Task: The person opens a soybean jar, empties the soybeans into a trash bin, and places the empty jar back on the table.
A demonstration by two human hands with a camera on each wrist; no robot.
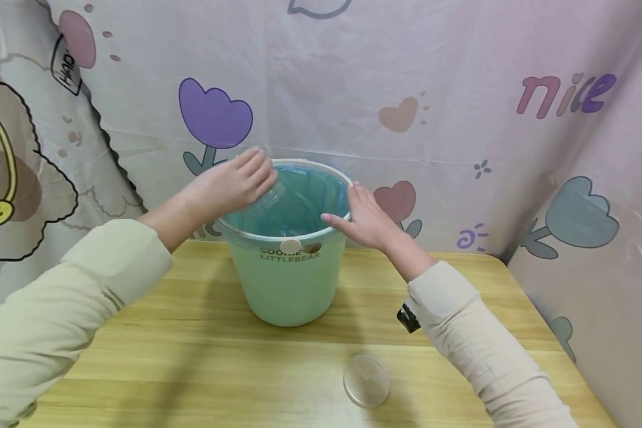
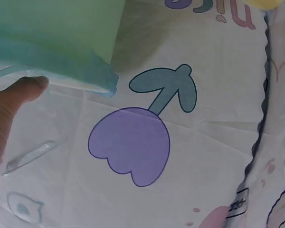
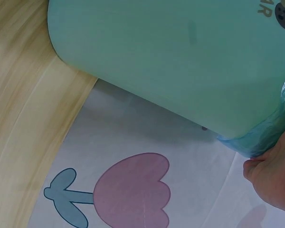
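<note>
A pale green trash can stands upright on the table, lined with a blue-green plastic bag folded over its rim. My left hand is over the can's left side and grips a clear plastic container, tilted over the opening. Its rim shows beside the left hand in the left wrist view; most of it is hidden by the fingers. On the right rim rests my right hand, fingers extended and thumb over the opening. In the right wrist view, the right hand touches the bag's folded edge.
A round clear lid lies on the wooden table in front of the can. Printed cloth hangs close behind the table and along both sides. A small black clip shows at the right sleeve.
</note>
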